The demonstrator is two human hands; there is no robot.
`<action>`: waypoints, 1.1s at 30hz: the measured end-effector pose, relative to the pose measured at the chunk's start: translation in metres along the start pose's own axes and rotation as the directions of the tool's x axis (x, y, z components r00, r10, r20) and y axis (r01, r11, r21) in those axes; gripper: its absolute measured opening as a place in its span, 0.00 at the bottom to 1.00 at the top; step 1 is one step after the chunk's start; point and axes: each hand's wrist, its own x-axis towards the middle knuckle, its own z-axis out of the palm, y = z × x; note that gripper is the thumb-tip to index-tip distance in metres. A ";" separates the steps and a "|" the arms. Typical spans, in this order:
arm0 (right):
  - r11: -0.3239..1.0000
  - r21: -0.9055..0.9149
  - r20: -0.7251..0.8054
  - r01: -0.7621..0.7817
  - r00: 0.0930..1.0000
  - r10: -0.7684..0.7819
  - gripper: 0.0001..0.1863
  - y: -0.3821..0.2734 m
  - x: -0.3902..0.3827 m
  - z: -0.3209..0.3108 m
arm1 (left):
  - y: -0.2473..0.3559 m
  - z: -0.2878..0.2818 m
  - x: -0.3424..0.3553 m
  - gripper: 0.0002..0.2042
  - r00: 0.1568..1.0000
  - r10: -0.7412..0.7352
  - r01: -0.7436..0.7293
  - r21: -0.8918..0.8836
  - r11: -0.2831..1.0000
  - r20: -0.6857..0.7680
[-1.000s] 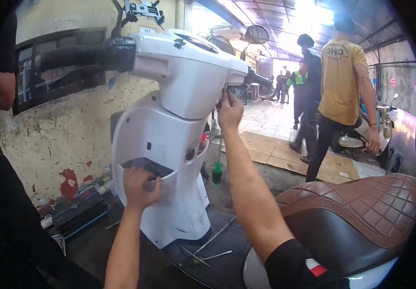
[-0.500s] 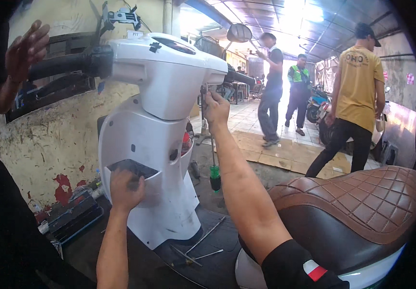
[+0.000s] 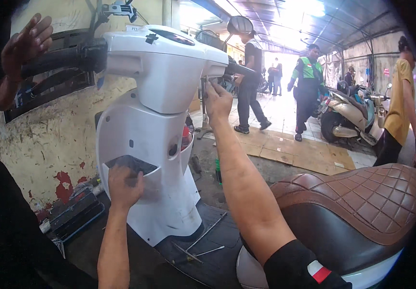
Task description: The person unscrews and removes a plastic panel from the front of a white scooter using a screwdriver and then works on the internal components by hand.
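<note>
A white scooter front (image 3: 164,86) with its handlebar cover stands before me. My left hand (image 3: 125,185) reaches into the dark storage pocket (image 3: 145,165) in its inner panel. The thumb rests apart at the rim; the other fingers are partly hidden and blurred. My right hand (image 3: 218,102) is raised below the right side of the handlebar cover, fingers pinched around the upper end of a screwdriver's thin shaft. Its green handle (image 3: 218,172) hangs low beside my forearm, which hides most of the shaft.
Several long tools (image 3: 208,233) lie on the black footboard. A brown quilted seat (image 3: 352,202) is close on the right. Another person's raised hand (image 3: 27,45) is near the left grip. A toolbox (image 3: 78,214) sits by the wall; people and parked scooters (image 3: 350,115) are behind.
Both my hands stay in nearly the same places. The green handle has slipped further behind my right forearm. In the background people have walked on, the one in yellow toward the right.
</note>
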 end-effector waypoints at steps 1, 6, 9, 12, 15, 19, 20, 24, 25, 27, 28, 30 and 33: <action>1.000 -0.010 0.012 0.005 1.000 -0.005 0.17 0.000 0.000 -0.001 | -0.001 0.001 -0.001 0.07 1.000 0.006 -0.006 0.008 1.000 -0.013; 0.999 0.002 0.000 -0.034 0.999 0.034 0.17 -0.015 -0.012 0.011 | 0.000 -0.001 -0.002 0.08 1.000 -0.021 0.021 0.013 1.000 -0.013; 1.000 0.016 -0.041 -0.003 0.999 0.004 0.17 -0.020 -0.016 0.014 | -0.001 0.002 -0.002 0.08 0.999 -0.004 0.004 0.017 1.000 -0.036; 1.000 -0.020 -0.071 0.004 0.997 -0.005 0.17 -0.021 -0.015 0.012 | 0.005 0.000 0.001 0.08 0.999 0.003 -0.002 0.019 1.000 -0.032; 0.998 0.056 -0.016 -0.031 0.999 0.032 0.16 -0.017 -0.017 0.008 | 0.006 -0.001 0.001 0.08 0.998 0.015 -0.013 0.032 0.999 -0.059; 0.997 0.071 -0.014 -0.019 1.000 0.020 0.15 -0.015 -0.016 0.010 | 0.000 0.000 -0.001 0.07 0.998 0.012 -0.010 0.044 0.999 -0.057; 0.996 0.084 -0.015 -0.018 1.000 0.020 0.15 -0.015 -0.015 0.011 | -0.002 0.000 -0.003 0.07 0.999 0.017 -0.016 0.047 0.999 -0.036; 0.989 0.122 -0.004 -0.087 0.996 0.088 0.15 -0.012 -0.011 0.010 | -0.003 0.001 -0.003 0.08 1.000 -0.018 0.018 0.026 0.999 -0.006; 0.996 0.070 -0.005 -0.051 0.999 0.052 0.15 -0.011 -0.010 0.010 | -0.004 0.003 -0.004 0.08 1.000 -0.012 0.012 0.019 1.000 -0.020; 1.000 0.016 -0.005 -0.015 1.000 0.015 0.15 -0.013 -0.009 0.009 | -0.005 0.004 -0.004 0.08 0.999 -0.005 0.005 0.010 1.000 -0.032; 1.000 0.000 -0.016 -0.030 0.999 0.030 0.15 -0.015 -0.009 0.007 | -0.004 0.005 -0.004 0.08 0.999 0.011 -0.011 0.017 1.000 -0.032; 0.999 -0.010 -0.023 -0.050 0.999 0.050 0.15 -0.015 -0.009 0.011 | -0.005 0.002 -0.004 0.08 0.999 0.025 -0.024 0.034 0.999 -0.032; 0.995 0.072 -0.021 -0.073 0.997 0.075 0.15 -0.015 -0.009 0.015 | -0.007 0.001 -0.004 0.08 0.998 0.038 -0.035 0.068 0.997 -0.044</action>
